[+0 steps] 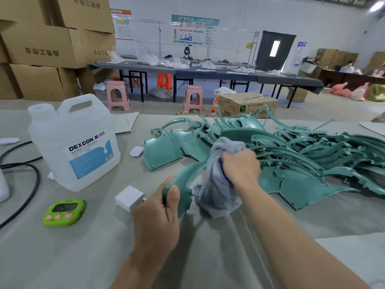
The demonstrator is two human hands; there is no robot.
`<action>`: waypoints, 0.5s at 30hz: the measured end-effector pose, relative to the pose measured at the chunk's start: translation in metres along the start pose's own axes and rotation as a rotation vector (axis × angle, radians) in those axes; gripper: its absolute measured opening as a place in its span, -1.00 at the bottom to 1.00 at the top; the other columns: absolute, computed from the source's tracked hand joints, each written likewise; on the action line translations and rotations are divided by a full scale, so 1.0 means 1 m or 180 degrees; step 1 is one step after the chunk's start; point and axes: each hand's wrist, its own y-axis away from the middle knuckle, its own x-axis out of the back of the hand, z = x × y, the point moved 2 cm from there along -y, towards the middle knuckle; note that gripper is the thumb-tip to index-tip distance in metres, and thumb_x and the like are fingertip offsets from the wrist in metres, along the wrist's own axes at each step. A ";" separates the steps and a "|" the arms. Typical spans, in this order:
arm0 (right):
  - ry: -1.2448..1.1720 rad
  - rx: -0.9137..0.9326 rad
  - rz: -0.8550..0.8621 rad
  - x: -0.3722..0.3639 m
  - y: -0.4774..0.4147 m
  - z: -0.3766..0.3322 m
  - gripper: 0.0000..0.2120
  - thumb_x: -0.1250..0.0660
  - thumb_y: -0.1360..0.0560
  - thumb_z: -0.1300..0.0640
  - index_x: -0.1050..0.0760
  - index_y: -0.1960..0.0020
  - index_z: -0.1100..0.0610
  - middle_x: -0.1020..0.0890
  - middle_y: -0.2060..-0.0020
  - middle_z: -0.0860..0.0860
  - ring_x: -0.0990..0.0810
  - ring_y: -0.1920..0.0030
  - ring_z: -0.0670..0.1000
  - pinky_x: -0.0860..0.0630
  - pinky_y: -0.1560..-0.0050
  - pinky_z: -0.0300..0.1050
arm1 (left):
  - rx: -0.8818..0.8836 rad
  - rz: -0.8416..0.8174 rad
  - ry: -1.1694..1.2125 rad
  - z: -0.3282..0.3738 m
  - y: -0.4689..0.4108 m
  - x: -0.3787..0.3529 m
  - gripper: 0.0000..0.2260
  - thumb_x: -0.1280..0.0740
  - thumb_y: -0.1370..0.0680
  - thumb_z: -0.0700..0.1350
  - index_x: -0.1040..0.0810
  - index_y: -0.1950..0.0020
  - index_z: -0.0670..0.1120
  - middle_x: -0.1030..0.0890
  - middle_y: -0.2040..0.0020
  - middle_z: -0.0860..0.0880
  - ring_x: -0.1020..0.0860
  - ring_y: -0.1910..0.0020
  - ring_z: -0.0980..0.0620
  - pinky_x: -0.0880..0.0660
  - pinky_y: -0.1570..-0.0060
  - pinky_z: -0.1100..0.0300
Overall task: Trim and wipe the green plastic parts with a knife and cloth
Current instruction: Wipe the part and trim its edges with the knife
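- on the grey counter [62, 257], the left grip [158, 217] pinches one end of a curved green part [185, 178], thumb on top.
- the right grip [241, 167] is curled tight round a grey-blue cloth [216, 195], which touches that part.
- a pile of green parts [302, 155] lies just behind.
- a clear jug [73, 142] and a green timer [63, 212] sit left.

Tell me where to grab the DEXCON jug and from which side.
Take the DEXCON jug by the moulded loop handle on its top, coming down from above. It stands upright and the handle opening faces the camera, so fingers can hook through; the wide smooth body looks too broad for one hand.
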 end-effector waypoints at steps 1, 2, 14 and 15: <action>0.0066 0.0332 -0.0312 -0.003 0.010 -0.008 -0.78 -0.33 -0.52 -0.02 -0.53 0.07 0.15 -0.68 0.05 0.12 -0.62 0.08 0.18 -0.59 0.08 0.03 | -0.0021 -0.0001 -0.0033 0.002 0.000 -0.002 -0.53 -0.11 -0.65 0.16 -0.69 -0.17 -0.09 -0.70 0.24 -0.02 -0.53 0.12 0.00 -0.31 0.25 0.27; -0.0028 0.0596 -0.0603 -0.005 0.023 -0.019 -0.83 -0.31 -0.56 0.02 -0.50 0.10 0.12 -0.68 0.05 0.11 -0.61 0.11 0.16 -0.57 0.17 0.01 | -0.0020 -0.0006 -0.0055 0.002 0.001 -0.003 -0.55 -0.13 -0.64 0.15 -0.70 -0.18 -0.10 -0.72 0.21 -0.03 -0.54 0.12 0.01 -0.32 0.25 0.28; -0.1314 0.0894 -0.1919 -0.008 0.121 -0.014 -0.85 -0.41 -0.49 0.15 -0.54 0.21 0.20 -0.60 0.43 0.02 -0.50 0.43 -0.12 -0.53 0.35 -0.03 | 0.0888 0.0217 0.0988 -0.005 0.003 -0.003 -0.66 -0.11 -0.64 0.08 -0.45 0.28 0.03 -0.53 0.38 0.12 -0.42 0.36 0.15 -0.41 0.33 0.14; -0.1191 0.0867 -0.2180 -0.005 0.124 -0.010 -0.85 -0.43 -0.47 0.16 -0.55 0.20 0.22 -0.61 0.42 0.03 -0.52 0.39 -0.10 -0.54 0.33 -0.02 | 0.1020 0.0391 0.0919 -0.010 -0.001 -0.001 -0.66 -0.11 -0.62 0.09 -0.40 0.32 0.03 -0.49 0.42 0.13 -0.35 0.40 0.18 -0.38 0.38 0.18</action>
